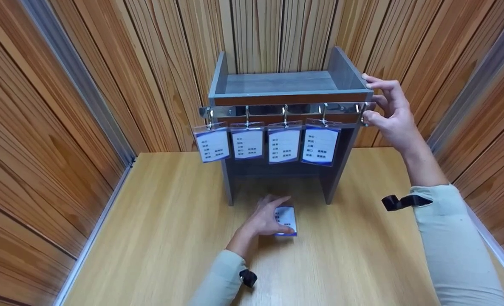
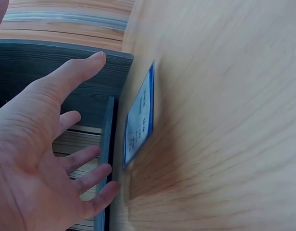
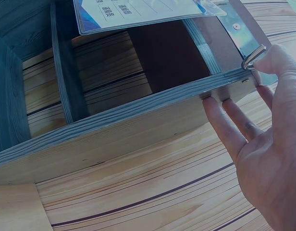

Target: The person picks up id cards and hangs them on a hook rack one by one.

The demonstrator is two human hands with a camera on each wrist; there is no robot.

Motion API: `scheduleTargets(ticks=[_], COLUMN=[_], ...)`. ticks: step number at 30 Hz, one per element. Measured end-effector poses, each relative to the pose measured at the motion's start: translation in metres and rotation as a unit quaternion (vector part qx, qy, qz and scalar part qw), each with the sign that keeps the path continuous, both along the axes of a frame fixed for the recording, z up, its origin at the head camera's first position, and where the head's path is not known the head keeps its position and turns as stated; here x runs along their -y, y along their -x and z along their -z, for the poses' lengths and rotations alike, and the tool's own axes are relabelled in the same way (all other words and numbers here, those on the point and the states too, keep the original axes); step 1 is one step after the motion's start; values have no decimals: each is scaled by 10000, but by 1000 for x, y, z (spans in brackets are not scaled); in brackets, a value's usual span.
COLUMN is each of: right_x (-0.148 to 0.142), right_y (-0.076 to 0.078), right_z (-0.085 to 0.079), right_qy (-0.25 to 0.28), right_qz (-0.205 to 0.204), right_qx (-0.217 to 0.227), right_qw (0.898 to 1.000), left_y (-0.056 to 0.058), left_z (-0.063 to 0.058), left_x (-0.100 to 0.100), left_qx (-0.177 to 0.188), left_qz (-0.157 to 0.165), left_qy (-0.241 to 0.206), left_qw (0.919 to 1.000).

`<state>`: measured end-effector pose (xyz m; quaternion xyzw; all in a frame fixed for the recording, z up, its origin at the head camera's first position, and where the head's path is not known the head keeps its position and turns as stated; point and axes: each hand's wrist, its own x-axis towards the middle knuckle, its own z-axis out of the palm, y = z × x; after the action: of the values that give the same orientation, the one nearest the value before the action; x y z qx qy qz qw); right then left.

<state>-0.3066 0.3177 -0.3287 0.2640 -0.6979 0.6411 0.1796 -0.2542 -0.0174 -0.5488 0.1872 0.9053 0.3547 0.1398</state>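
My left hand [image 1: 265, 219] is low over the table with its fingers spread, close around a badge card [image 1: 287, 217] with a white and blue face. In the left wrist view a gap shows between those fingers and the card [image 2: 140, 118]. My right hand [image 1: 394, 112] grips the right end of a grey wooden rack [image 1: 220, 78]. Its thumb lies at the end hook [image 3: 252, 57] of the metal rail [image 1: 228, 111], while other fingers touch the side panel [image 3: 162, 120]. Several clear-sleeved badges [image 1: 284, 144] hang from the rail's other hooks.
The rack stands on a light wood table [image 1: 158, 233], its back toward wood-plank walls [image 1: 260, 34]. Below the hanging badges the rack has an opening between two side legs [image 1: 337, 170]. Black straps [image 1: 405, 202] dangle at both sleeves.
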Motion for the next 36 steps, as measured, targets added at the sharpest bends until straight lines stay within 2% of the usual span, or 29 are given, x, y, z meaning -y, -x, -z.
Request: scheduleTargets(ticks=[4,12,23,30,36], right_x=[0,-1,1,0,-1], right_y=[1,0,1,0,0], right_z=[-1,-2,0,1,1], right_qy=[15,81,136,87,72], right_qz=[-48,-141,-141,-122,-58], right_qx=[-33,-73,-40,-104,-52], right_qw=[10000,9998,9998,9998,9999], left_y=[1,1,1,1,4], left_z=[3,11,21,21,20], left_x=[-1,0,-2,0,4], left_qx=[-104,-31,-483,-473,-293], left_qz=[-89,-410,-611,-530,-237], left_qy=[49,64,390,523,655], left_qw=[9999,9991,9962,9961,9971])
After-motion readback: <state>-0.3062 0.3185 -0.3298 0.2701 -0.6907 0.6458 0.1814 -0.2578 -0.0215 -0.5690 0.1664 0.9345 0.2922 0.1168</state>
